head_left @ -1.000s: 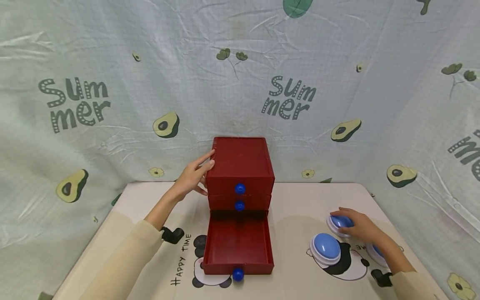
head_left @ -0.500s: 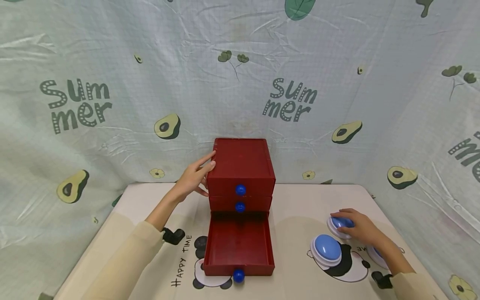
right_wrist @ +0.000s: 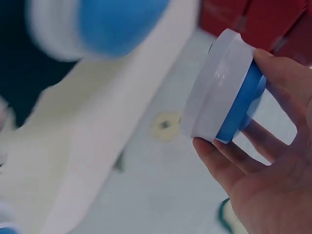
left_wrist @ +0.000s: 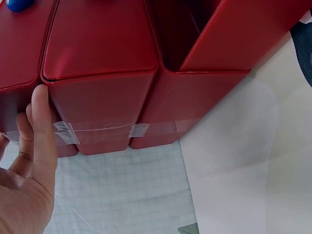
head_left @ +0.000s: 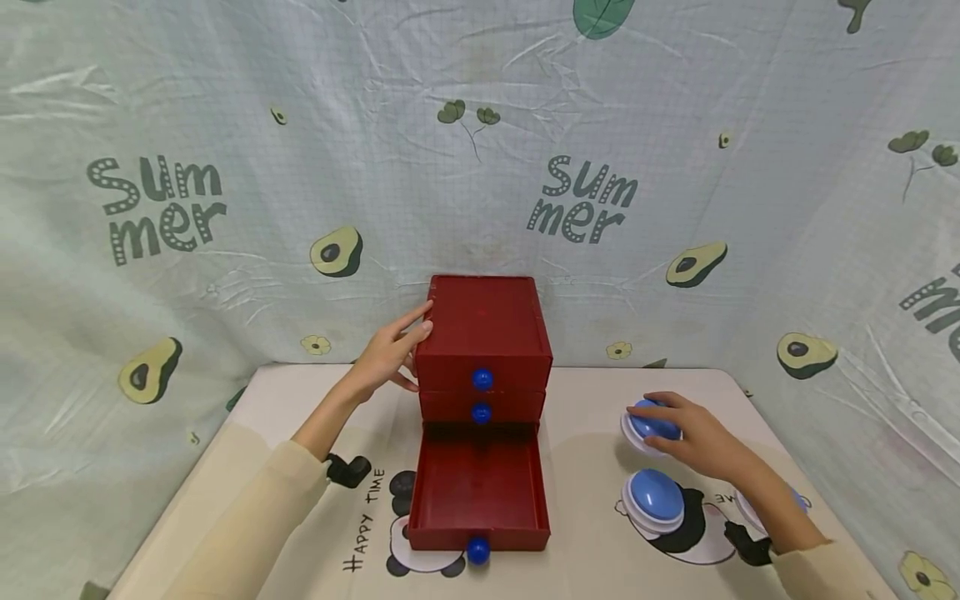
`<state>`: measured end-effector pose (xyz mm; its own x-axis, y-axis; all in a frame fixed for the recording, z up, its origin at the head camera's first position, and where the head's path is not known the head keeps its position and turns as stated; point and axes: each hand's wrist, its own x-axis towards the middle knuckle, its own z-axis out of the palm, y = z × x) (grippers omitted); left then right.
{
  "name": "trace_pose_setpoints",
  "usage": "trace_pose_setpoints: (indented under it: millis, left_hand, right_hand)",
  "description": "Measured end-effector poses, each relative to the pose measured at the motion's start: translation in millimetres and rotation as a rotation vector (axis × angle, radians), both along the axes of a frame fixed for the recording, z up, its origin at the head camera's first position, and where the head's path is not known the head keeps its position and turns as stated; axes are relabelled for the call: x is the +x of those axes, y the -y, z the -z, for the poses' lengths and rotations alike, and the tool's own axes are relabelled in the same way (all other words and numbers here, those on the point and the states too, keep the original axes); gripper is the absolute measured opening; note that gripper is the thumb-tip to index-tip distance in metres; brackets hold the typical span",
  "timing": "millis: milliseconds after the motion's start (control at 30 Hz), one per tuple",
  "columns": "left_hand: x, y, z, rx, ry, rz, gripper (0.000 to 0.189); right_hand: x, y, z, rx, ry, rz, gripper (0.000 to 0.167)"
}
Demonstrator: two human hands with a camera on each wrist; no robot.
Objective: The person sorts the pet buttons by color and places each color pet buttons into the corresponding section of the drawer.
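A red cabinet of three stacked drawers with blue knobs (head_left: 486,317) stands near the back wall. Its bottom drawer (head_left: 480,540) is pulled out and holds nothing visible. My left hand (head_left: 381,358) rests against the cabinet's left side, its fingers extended along the side and top edge. In the left wrist view, those fingers (left_wrist: 43,131) touch the red box near clear tape. My right hand (head_left: 701,437) holds a round push button, blue on a white base (head_left: 654,425), raised off the table and tilted. In the right wrist view, thumb and fingers pinch this button (right_wrist: 217,87) by its rim.
A second blue push button (head_left: 657,493) sits in front of the right hand. Another button (head_left: 752,512) is partly hidden behind the right forearm. The pale tabletop (head_left: 585,467) carries printed pandas. A sheet with avocados (head_left: 336,252) hangs behind and at the sides.
The right hand has lifted the far push button from the table and moved it left, toward the cabinet. My left hand stays at the cabinet's side.
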<state>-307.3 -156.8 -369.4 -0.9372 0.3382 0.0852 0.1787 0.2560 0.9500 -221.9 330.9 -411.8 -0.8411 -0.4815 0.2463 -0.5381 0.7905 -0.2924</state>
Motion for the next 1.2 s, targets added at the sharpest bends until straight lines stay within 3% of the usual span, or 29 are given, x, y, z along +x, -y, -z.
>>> trace_pose_setpoints:
  millis: [233,500,733,1000,1200]
  left_hand:
    - [0.1,-0.2,0.3,-0.003,0.001,-0.003,0.059]
    - [0.1,0.5,-2.0,-0.005,0.0,-0.009,0.059]
    - [0.1,-1.3,-3.3,-0.005,0.002,-0.005,0.06]
    - [1.2,-2.9,-3.1,-0.007,0.006,-0.009,0.059]
    - [2.5,-2.6,-1.2,-0.017,-0.002,-0.006,0.059]
  right_hand:
    - [14.4,44.7,-21.3,-0.012,0.056,-0.064,0.047]
    - [21.9,98.9,-32.5,-0.016,0.154,-0.152,0.047]
    - [21.3,143.4,-25.8,-0.013,0.196,-0.304,0.044]
    - [9.2,189.9,-14.2,0.073,0.233,-0.388,0.043]
    - [0.7,215.8,-6.5,0.147,0.308,-0.446,0.044]
